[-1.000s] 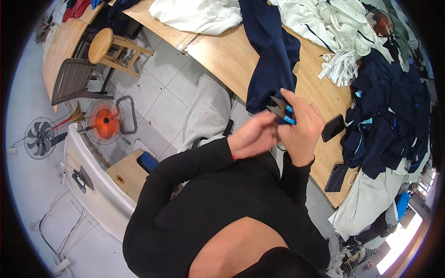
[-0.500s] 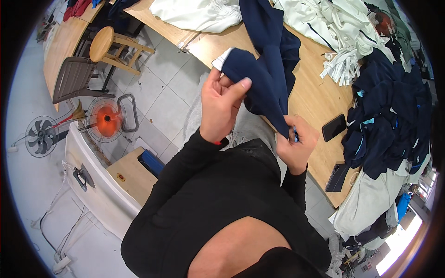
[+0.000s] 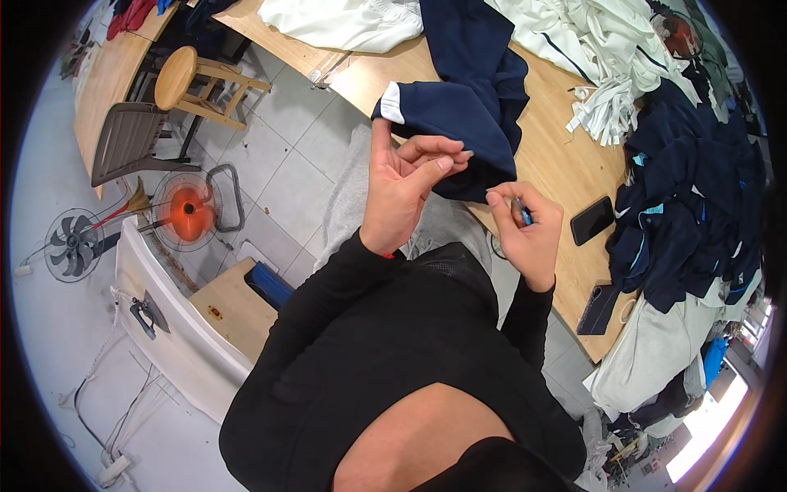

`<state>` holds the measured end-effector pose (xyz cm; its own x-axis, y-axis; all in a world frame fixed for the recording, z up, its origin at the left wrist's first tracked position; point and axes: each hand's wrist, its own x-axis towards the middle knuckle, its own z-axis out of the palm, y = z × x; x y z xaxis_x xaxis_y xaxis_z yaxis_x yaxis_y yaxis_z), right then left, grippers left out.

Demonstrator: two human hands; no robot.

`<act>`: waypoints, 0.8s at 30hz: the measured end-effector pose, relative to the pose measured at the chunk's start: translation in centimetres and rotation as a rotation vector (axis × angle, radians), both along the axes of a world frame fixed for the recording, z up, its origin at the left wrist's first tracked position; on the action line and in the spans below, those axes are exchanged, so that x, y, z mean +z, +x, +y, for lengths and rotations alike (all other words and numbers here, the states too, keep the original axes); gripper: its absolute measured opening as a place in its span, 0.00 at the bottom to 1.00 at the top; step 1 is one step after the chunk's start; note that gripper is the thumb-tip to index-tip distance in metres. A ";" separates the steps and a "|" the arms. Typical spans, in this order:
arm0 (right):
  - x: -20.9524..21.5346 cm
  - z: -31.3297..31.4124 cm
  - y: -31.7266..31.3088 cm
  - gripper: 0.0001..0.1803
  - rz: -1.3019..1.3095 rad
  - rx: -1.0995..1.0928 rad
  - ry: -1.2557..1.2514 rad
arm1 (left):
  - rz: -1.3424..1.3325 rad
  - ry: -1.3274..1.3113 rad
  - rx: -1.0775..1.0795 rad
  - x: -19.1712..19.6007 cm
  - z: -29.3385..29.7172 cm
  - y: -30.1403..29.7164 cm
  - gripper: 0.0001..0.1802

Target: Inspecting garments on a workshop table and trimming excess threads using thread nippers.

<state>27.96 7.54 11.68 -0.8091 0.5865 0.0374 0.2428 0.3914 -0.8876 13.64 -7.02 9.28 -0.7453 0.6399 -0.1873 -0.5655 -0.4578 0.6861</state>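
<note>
A navy blue garment with a white band at one end lies across the wooden table and hangs over its near edge. Under it, my left hand has its index finger stretched up to the white band, with thumb and other fingers apart along the fabric's near edge. My right hand, right of the garment's lower corner, curls around a small blue tool; most of it is hidden in the palm, so its kind is unclear. The right fingertips sit just off the cloth.
Right of my right hand, a black phone lies on the wooden table. Beyond it are a navy clothing pile, white garments and a dark fabric piece. At left stand an orange fan, a stool and an ironing board.
My left thumb has come off the navy cloth, and the hand now sits under its edge. My right hand has let go of the garment's corner, which has dropped back toward the table.
</note>
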 end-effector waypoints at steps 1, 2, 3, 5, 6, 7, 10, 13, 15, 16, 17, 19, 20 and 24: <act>-0.3 0.1 -0.1 0.02 0.001 0.000 0.001 | 0.045 -0.040 0.030 -0.8 -0.1 0.0 0.45; -0.7 0.2 -0.1 0.02 0.004 -0.043 -0.009 | 0.091 -0.080 0.060 -1.6 -0.1 0.1 0.42; -1.0 0.4 -0.2 0.03 0.007 -0.086 -0.019 | 0.092 -0.079 0.061 -2.3 -0.1 0.1 0.42; -1.3 0.4 -0.5 0.03 0.014 -0.100 -0.024 | 0.132 -0.174 0.180 -3.2 -0.2 0.2 0.37; -1.4 0.4 -0.6 0.04 0.021 -0.115 -0.027 | 0.133 -0.175 0.181 -3.6 -0.4 0.2 0.37; -1.5 0.3 -0.7 0.04 0.021 -0.115 -0.027 | 0.194 -0.242 0.204 -3.7 -0.6 0.0 0.35; -1.6 0.2 -0.9 0.03 0.063 -0.127 -0.010 | 0.291 -0.286 0.274 -3.9 -0.5 -0.3 0.36; -1.5 0.1 -1.1 0.04 0.071 -0.115 -0.023 | 0.314 -0.214 0.355 -3.0 -0.1 -0.2 0.44; -1.5 0.2 -1.0 0.04 0.079 -0.108 -0.053 | 0.258 -0.121 0.397 -2.4 0.3 -0.1 0.55; -1.6 0.1 -1.1 0.04 0.078 -0.106 -0.053 | 0.257 -0.122 0.399 -2.4 0.5 0.0 0.55; -1.7 0.0 -1.2 0.04 0.102 -0.091 -0.063 | 0.264 -0.106 0.451 -2.5 0.9 0.0 0.56; -2.0 -0.3 -1.5 0.05 0.126 -0.074 -0.072 | 0.270 -0.090 0.504 -3.0 1.6 -0.3 0.57; -2.2 -0.5 -1.7 0.07 0.181 -0.061 -0.066 | 0.236 -0.094 0.535 -3.3 1.9 -0.6 0.58; -0.7 -0.7 -1.4 0.13 0.059 -0.041 -0.099 | 0.191 -0.097 0.545 -3.5 1.5 -1.1 0.56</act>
